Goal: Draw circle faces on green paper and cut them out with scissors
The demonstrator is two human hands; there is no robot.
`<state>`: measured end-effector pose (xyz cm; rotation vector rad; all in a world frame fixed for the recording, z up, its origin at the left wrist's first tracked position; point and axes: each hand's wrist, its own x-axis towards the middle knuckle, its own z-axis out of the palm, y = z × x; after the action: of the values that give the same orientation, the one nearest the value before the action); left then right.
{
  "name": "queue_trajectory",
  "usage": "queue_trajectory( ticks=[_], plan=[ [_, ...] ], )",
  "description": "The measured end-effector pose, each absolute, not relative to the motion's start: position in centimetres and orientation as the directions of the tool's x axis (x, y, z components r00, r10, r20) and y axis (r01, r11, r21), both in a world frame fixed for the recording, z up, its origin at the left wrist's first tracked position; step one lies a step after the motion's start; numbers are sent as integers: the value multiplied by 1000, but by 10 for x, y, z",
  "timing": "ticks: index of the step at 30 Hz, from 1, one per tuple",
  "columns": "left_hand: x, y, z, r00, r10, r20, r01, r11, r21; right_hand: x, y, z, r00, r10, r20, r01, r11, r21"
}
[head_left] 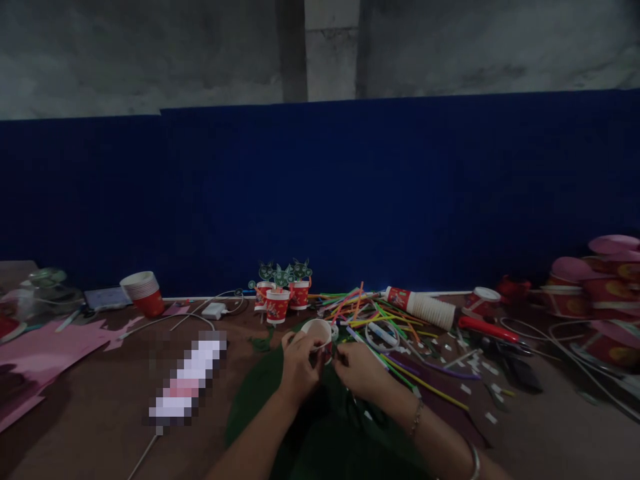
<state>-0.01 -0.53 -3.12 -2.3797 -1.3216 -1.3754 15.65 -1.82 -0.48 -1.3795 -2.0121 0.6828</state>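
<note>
A paper cup (317, 328), white inside, is gripped by my left hand (301, 369), whose fingers wrap around its near side. The cup's open mouth faces up and toward me. My right hand (364, 369) is at the cup's right side with fingers pinched together; what they hold, if anything, is too small and dark to make out. Under my right wrist lie dark-handled scissors (356, 412) on a dark green sheet (267, 400). Just beyond the cup, a small roll of tape (335, 329) is partly hidden by it.
Red cups with green animal cutouts (277, 307) stand behind. Coloured pipe cleaners (420, 387) and paper scraps spread rightward, near a lying cup stack (433, 312) and a red-handled tool (490, 329). Leftward are another cup stack (145, 293), pink paper (45, 353) and a blurred-out phone-like object (193, 373).
</note>
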Motion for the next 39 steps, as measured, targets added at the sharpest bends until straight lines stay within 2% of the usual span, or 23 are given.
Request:
queue_trajectory(
  ticks=[1, 3, 5, 6, 8, 10, 13, 17, 19, 21, 23, 25, 27, 30, 34, 36, 39],
  plan=[
    [0, -5, -31, 221, 633, 742, 714, -624, 319, 156, -18, -5, -284, 935, 212, 651, 350, -674],
    [0, -6, -30, 213, 633, 744, 716, -620, 322, 158, -14, -7, -297, 946, 128, 575, 284, -767],
    [1, -6, -29, 195, 636, 747, 723, -607, 329, 162, -9, -9, -352, 933, -74, 395, 76, -916],
    [1, -6, -29, 184, 638, 748, 727, -600, 333, 164, -6, -10, -386, 906, -175, 318, -48, -947],
    [1, -6, -28, 173, 645, 745, 731, -591, 342, 168, -2, -12, -416, 863, -286, 180, -231, -956],
    [1, -6, -28, 169, 652, 739, 731, -586, 350, 170, -2, -12, -413, 852, -323, 119, -301, -946],
    [1, -5, -29, 170, 658, 734, 725, -588, 358, 168, -6, -9, -405, 879, -254, 232, -170, -958],
    [0, -5, -30, 184, 659, 730, 718, -597, 358, 159, -13, -9, -292, 957, 1, 456, 140, -879],
    [0, -5, -30, 196, 664, 722, 717, -599, 356, 157, -14, -10, -261, 961, 88, 498, 212, -841],
    [-1, -6, -30, 196, 664, 722, 719, -598, 355, 159, -11, -12, -295, 955, 18, 420, 147, -896],
    [0, -6, -30, 182, 662, 727, 723, -591, 357, 165, -6, -13, -387, 905, -176, 287, -63, -956],
    [0, -7, -29, 184, 658, 730, 725, -592, 351, 171, 0, -15, -451, 837, -311, 207, -241, -948],
    [2, -9, -29, 219, 646, 731, 719, -614, 327, 174, 5, -18, -467, 805, -365, 143, -339, -930],
    [4, -11, -28, 277, 625, 730, 708, -646, 285, 171, 11, -23, -440, 847, -298, 140, -263, -955],
    [5, -13, -28, 273, 638, 720, 709, -639, 297, 164, 11, -26, -347, 924, -158, 166, -105, -980],
    [5, -12, -29, 273, 642, 716, 713, -635, 297, 163, 9, -26, -324, 942, -89, 204, -23, -979],
    [4, -11, -30, 283, 635, 719, 713, -640, 284, 164, 4, -26, -312, 948, -63, 312, 40, -949]
  ],
)
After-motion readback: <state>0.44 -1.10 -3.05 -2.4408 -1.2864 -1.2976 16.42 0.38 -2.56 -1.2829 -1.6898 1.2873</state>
